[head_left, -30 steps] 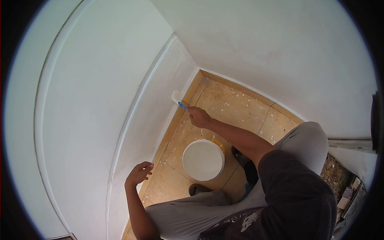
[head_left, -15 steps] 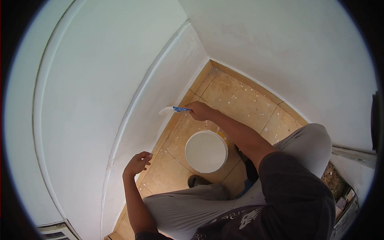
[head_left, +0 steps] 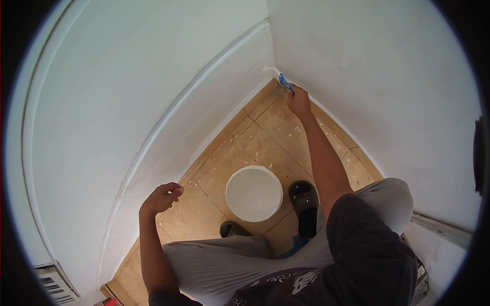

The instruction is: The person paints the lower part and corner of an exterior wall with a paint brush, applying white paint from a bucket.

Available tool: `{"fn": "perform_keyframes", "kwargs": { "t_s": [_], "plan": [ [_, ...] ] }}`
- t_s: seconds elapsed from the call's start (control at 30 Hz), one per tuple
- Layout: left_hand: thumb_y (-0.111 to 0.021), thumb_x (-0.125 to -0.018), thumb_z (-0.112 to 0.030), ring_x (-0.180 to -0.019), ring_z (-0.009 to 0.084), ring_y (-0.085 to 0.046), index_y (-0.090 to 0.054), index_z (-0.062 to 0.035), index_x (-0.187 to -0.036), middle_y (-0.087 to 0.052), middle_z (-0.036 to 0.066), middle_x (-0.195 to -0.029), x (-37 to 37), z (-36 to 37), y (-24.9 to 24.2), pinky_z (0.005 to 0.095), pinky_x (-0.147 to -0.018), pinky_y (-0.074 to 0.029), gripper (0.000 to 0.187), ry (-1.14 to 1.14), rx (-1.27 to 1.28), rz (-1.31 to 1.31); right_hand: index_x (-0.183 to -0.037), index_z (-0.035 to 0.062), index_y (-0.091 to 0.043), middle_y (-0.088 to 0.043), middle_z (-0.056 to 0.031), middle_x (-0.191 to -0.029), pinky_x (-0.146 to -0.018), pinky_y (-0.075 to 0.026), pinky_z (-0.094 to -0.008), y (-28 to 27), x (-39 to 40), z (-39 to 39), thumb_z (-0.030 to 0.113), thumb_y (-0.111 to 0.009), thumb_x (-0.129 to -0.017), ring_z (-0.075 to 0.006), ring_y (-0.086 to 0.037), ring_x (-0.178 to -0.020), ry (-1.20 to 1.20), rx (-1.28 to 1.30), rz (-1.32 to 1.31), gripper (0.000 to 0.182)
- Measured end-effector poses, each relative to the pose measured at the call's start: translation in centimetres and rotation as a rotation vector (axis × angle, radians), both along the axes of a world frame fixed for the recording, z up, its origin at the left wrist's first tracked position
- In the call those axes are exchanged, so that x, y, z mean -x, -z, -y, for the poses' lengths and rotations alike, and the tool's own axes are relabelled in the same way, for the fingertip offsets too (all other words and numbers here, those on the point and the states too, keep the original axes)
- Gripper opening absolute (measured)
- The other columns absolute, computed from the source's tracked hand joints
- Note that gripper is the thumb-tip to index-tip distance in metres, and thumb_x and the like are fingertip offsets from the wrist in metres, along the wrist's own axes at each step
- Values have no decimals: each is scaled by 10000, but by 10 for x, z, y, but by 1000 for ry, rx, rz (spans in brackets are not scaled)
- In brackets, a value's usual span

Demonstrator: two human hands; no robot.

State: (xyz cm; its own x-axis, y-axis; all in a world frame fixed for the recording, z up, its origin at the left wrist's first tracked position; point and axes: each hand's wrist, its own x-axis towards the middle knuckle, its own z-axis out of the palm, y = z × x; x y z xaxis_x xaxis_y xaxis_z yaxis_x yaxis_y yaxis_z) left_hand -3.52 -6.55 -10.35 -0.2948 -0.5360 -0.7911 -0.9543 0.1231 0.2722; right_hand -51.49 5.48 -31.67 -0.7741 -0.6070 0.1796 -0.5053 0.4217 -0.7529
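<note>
My right hand is closed around the blue handle of a paintbrush. Its white-coated bristles are against the foot of the wall, right where the two walls meet above the tan skirting. My left hand hovers beside the left wall, fingers loosely curled and a little apart, with nothing visible in them. Between my feet and the corner stands a white bucket on the tiled floor; its pale inside shows from above.
The tan tiles are spotted with white paint. A white ledge runs along the left wall towards the corner. My sandal is close to the bucket's right side. A slatted vent shows at lower left.
My right hand has carried the paintbrush forward and right, from low on the left wall into the corner. The view has shifted, and my right sandal now shows fully.
</note>
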Motion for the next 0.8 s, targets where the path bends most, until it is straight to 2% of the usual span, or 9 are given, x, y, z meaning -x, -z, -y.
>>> {"fn": "perform_keyframes", "kwargs": {
  "t_s": [0.17,0.23,0.3,0.37,0.4,0.5,0.6,0.73,0.8],
  "plan": [
    [-581,-967,-356,-918,198,-667,-643,-49,-1183,-687,94,-1057,-3,-2,-3,347,-752,-542,380,44,25,-64,-1121,30,-639,-659,-258,-950,-809,-507,-514,-10,-7,6,90,-547,-877,-426,-643,-926,113,-56,-22,268],
    [-590,-963,-348,-904,217,-668,-650,-29,-1162,-694,112,-1043,-4,-11,-11,360,-760,-538,381,118,161,-81,-1161,23,-639,-664,-271,-936,-811,-508,-505,-12,-21,9,72,-546,-878,-449,-643,-908,144,-113,-38,302],
    [-608,-955,-317,-890,258,-662,-666,-3,-1118,-700,147,-1027,4,-35,-36,386,-772,-531,359,155,302,-108,-1156,7,-634,-660,-281,-943,-815,-506,-506,-11,-32,16,62,-538,-872,-458,-637,-917,159,-152,-45,305],
    [-618,-951,-298,-914,269,-653,-662,-14,-1114,-694,145,-1025,19,-75,-69,397,-783,-527,330,279,359,-331,-1124,-7,-624,-649,-280,-939,-806,-498,-514,-5,-43,23,54,-536,-866,-469,-625,-924,111,-129,-43,280],
    [-563,-973,-334,-1041,327,-618,-650,-31,-1134,-662,160,-1090,28,-96,-88,399,-892,-488,354,315,260,-396,-1094,-13,-617,-640,-273,-931,-796,-492,-521,-2,-46,26,51,-538,-862,-475,-615,-926,56,-91,-36,253],
    [-539,-990,-362,-1003,331,-621,-640,-38,-1095,-643,141,-1032,37,-134,-102,407,-859,-498,355,556,-97,-652,-1037,-25,-609,-630,-272,-914,-784,-476,-525,7,-72,39,42,-534,-853,-486,-600,-918,-114,21,-175,210],
    [-517,-991,-378,-949,351,-639,-637,-25,-1024,-638,171,-988,38,-162,-92,442,-814,-511,374,779,-196,-570,-1010,-30,-613,-630,-277,-909,-784,-466,-521,-4,-96,40,33,-525,-846,-482,-599,-907,-207,21,-188,196],
    [-557,-961,-347,-875,367,-662,-651,3,-948,-656,190,-905,23,-182,-77,459,-756,-538,362,823,-204,-639,-977,-36,-617,-632,-275,-899,-776,-466,-507,-17,-139,41,28,-516,-844,-475,-602,-891,-235,-12,-111,179],
    [-607,-929,-316,-835,366,-692,-692,24,-891,-698,192,-824,12,-187,-75,444,-710,-570,353,796,-141,-721,-974,-49,-639,-626,-241,-812,-705,-465,-453,-9,-162,47,26,-524,-846,-396,-619,-782,-238,-6,-81,188]
  ]
}}
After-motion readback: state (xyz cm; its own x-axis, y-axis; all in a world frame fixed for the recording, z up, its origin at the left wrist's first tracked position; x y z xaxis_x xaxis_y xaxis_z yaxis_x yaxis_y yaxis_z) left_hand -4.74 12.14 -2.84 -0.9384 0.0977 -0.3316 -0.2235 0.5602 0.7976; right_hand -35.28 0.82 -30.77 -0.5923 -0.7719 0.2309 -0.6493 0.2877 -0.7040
